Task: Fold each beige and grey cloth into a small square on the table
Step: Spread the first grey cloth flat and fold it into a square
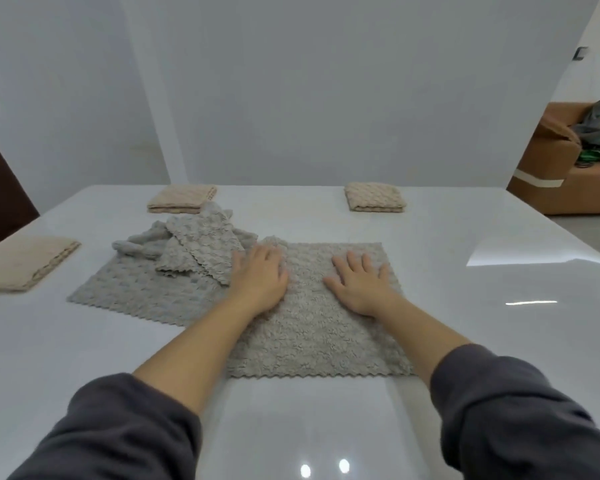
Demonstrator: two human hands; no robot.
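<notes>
A grey cloth (312, 337) lies spread flat on the white table (84, 341) in front of me. My left hand (260, 275) presses palm down on its far left part, fingers apart. My right hand (361, 282) rests flat on its far right part, fingers spread. To the left, another grey cloth (129, 289) lies flat with crumpled grey cloths (194, 247) heaped on it. Folded beige cloths sit at the far left (25, 263), the back left (182, 199) and the back right (374, 197).
A white wall stands right behind the table's far edge. A brown sofa (568, 168) with a dark bag on it is off to the right, beyond the table. The table's glossy surface reflects lights near my sleeves.
</notes>
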